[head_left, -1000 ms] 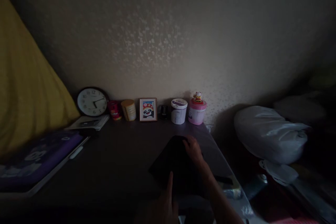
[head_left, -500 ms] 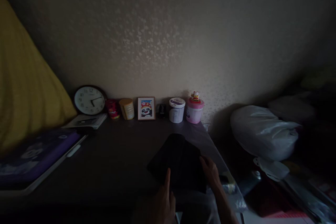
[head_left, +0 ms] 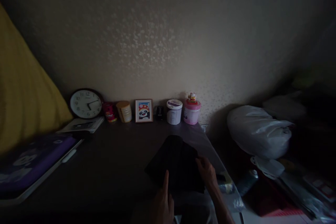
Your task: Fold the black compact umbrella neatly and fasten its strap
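A black cloth (head_left: 174, 161) is lying on the worktop (head_left: 118, 161); the right hand (head_left: 208, 172) is pinching its right edge, the left hand (head_left: 163, 201) is extending one finger, others unclear. Behind the cloth, a picture frame (head_left: 144, 111) and pink tub (head_left: 191, 114) are standing.

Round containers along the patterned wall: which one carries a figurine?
The rightmost round container, pink with a darker lid: it alone bears the small white and red figurine.

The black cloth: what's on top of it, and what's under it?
On the black cloth, the left hand seems to rest one finger; the right hand touches its right edge. The dark table shows beyond it; anything directly beneath is covered.
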### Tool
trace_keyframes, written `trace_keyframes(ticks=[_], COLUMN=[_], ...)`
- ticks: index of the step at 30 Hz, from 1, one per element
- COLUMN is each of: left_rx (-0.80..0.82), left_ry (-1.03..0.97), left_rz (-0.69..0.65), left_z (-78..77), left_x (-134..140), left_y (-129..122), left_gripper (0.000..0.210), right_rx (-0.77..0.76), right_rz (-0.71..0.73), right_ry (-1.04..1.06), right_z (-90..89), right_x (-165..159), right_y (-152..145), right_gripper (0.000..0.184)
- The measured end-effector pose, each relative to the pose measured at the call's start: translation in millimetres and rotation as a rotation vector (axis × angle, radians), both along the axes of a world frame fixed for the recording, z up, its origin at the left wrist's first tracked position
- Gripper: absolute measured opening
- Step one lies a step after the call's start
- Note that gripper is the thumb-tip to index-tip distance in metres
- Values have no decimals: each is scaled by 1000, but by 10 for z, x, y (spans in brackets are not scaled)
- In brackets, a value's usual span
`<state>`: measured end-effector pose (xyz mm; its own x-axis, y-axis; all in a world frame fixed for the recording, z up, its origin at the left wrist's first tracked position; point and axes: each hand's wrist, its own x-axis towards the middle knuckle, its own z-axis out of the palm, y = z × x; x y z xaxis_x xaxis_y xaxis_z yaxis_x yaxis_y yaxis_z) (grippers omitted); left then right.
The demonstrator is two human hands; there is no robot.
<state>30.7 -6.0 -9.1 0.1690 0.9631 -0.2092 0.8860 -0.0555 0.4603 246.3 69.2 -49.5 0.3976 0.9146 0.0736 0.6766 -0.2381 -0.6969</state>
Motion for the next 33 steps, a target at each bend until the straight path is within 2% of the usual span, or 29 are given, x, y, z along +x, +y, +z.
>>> trace_keyframes(ticks=[8, 13, 17, 21, 24, 28, 33], left_rx=[1, 14, -24, -88, -135, -142, -176], left_ry=[150, 195, 188, 72, 76, 68, -1], left_rz=[6, 3, 1, -17, -29, -14, -18], left_z=[31, 39, 77, 144, 200, 243, 172], left_x=[-5, -6, -16, -29, -33, -32, -30], left_y=[-4, -2, 4, 11, 13, 11, 36], left_gripper=[60, 59, 58, 60, 61, 61, 65], right_rx=[59, 19, -36, -79, 20, 145, 170], right_rz=[-21, 17, 1, 8, 43, 123, 190], right_ry=[-191, -61, -77, -122, -5, 302, 517], right_z=[47, -13, -15, 132, 286, 447, 517], right_x=[-17, -19, -20, -32, -68, -187, -433], right_y=[-42, -33, -53, -47, 23, 172, 358], right_gripper=[25, 32, 35, 30, 32, 44, 50])
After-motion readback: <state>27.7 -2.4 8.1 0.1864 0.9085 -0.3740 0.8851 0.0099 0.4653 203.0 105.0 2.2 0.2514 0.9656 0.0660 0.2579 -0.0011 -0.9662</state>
